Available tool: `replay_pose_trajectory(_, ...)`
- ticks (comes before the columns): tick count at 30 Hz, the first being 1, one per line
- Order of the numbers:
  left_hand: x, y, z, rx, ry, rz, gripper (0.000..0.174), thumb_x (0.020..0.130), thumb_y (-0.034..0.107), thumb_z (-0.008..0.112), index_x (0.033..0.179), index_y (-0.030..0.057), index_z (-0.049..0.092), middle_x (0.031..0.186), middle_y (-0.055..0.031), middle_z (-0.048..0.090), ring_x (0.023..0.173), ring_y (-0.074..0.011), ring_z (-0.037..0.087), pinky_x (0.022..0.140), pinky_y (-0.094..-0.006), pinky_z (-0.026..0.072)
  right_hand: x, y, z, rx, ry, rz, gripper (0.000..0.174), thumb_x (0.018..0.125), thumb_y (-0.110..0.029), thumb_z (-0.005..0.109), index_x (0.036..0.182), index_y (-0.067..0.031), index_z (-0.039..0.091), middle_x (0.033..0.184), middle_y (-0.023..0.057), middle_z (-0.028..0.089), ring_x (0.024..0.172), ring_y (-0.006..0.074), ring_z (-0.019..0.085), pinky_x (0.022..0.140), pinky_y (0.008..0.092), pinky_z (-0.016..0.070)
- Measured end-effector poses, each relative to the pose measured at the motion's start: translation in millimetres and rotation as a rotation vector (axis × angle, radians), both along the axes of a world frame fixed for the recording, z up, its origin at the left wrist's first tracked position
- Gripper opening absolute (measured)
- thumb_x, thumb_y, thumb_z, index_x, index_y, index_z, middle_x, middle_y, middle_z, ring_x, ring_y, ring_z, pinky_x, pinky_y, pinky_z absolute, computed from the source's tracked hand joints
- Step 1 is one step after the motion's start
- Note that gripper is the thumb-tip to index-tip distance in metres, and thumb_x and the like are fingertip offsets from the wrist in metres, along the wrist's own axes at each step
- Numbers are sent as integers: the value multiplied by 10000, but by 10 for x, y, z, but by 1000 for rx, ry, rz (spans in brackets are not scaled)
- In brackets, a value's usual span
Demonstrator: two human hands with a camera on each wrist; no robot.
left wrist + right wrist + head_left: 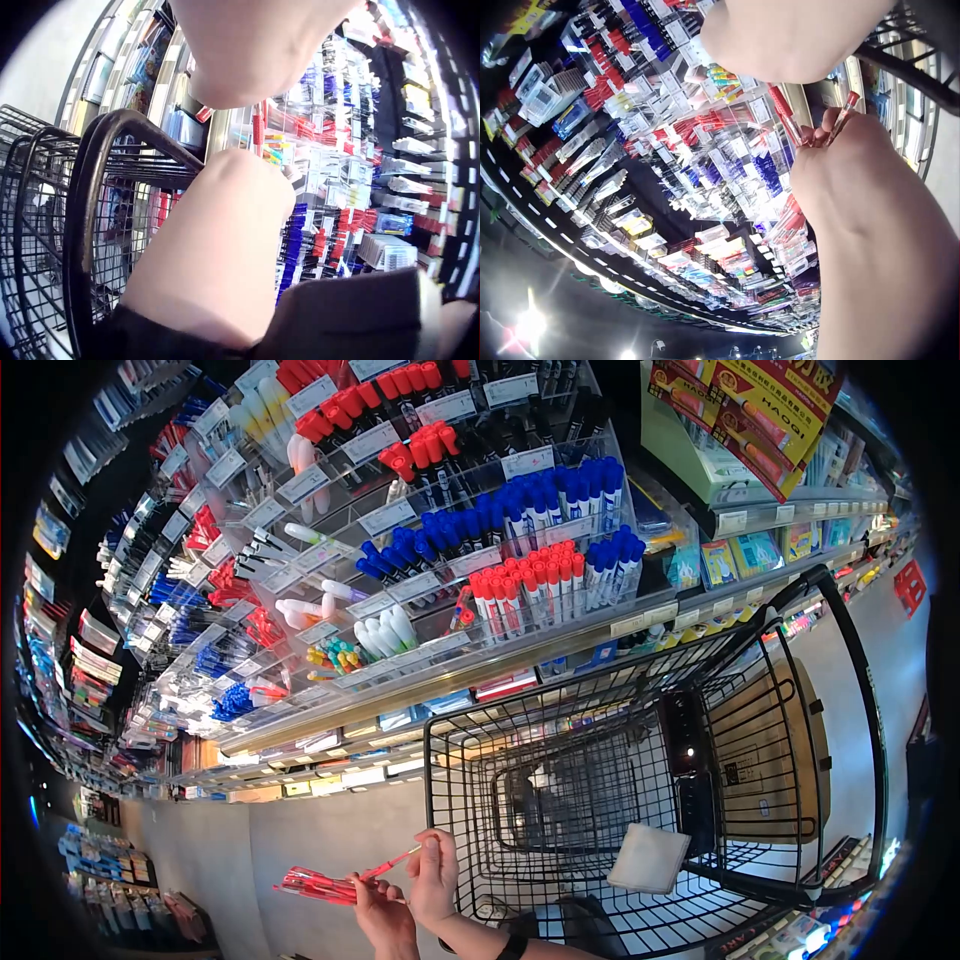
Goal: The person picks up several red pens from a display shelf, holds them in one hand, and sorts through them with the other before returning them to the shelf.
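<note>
My left hand [385,922] grips a bundle of red pens [318,884] that points left, low in the head view. Just right of it, my right hand [434,880] pinches the upper end of a single red pen [392,862], which slants down towards the left hand. In the left wrist view the right hand [217,232] lies below my left hand [251,52], with a red pen [259,129] between them. The right wrist view has the left hand [862,176] holding red pens [784,112], below the heel of my right hand [787,37]. Many fingertips are hidden.
A black wire cart [560,800] stands right of the hands, with a white square item [648,858] at its near side and a brown board [770,750] by its handle. Beyond is a shelf edge [480,665] below racks of red, blue [480,520] and black markers.
</note>
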State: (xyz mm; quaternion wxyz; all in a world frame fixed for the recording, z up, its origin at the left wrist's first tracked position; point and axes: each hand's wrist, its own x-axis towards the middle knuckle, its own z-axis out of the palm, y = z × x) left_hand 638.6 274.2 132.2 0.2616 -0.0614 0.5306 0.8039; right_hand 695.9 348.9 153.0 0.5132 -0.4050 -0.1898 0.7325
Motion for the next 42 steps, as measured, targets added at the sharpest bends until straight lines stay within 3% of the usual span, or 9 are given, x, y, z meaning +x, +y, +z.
replay_pose_trajectory(13, -42, 2, 68, -61, -16, -119, 168, 907, 313, 541, 963, 157, 520, 750, 31, 524, 614, -71, 462, 499, -201, 362, -17, 23, -26, 4, -29, 12, 213, 978, -248, 359, 958, -59, 454, 595, -13, 402, 527, 60, 382, 496, 210, 320)
replay_pose_trajectory(22, -36, -94, 53, -20, -67, -89, 146, 914, 272, 532, 1007, 162, 510, 787, 31, 523, 631, -81, 461, 518, -220, 374, -43, 18, -3, 26, -105, 56, 228, 978, -263, 351, 949, -60, 452, 599, -14, 394, 516, 58, 375, 490, 211, 314)
replay_pose_trajectory(27, -153, -187, 52, 3, -85, -119, 133, 920, 262, 524, 992, 151, 508, 787, 13, 527, 642, -88, 458, 512, -225, 355, -110, -76, -82, 209, -184, 86, 187, 973, -226, 365, 963, -54, 437, 761, 24, 457, 544, 62, 444, 512, 210, 377)
replay_pose_trajectory(32, -345, -215, 103, -40, -152, -233, 140, 896, 280, 559, 980, 178, 514, 769, 32, 518, 647, -101, 460, 533, -234, 363, -124, -89, -106, 281, -213, 139, 194, 976, -224, 358, 956, -46, 432, 746, 21, 459, 537, 69, 470, 501, 206, 385)
replay_pose_trajectory(35, -501, -269, 104, -17, -201, -307, 127, 889, 256, 571, 973, 181, 511, 762, 29, 513, 648, -106, 461, 543, -236, 363, -141, -90, -101, 280, -225, 150, 175, 962, -189, 394, 984, -34, 473, 634, 14, 479, 557, 68, 457, 522, 216, 376)
replay_pose_trajectory(42, -905, -373, 150, -19, -311, -445, 133, 888, 240, 575, 968, 168, 497, 751, 12, 497, 647, -108, 472, 531, -237, 374, -135, -90, -66, 416, -362, 296, 176, 956, -156, 412, 995, -9, 500, 652, 13, 497, 575, 61, 470, 554, 207, 394)
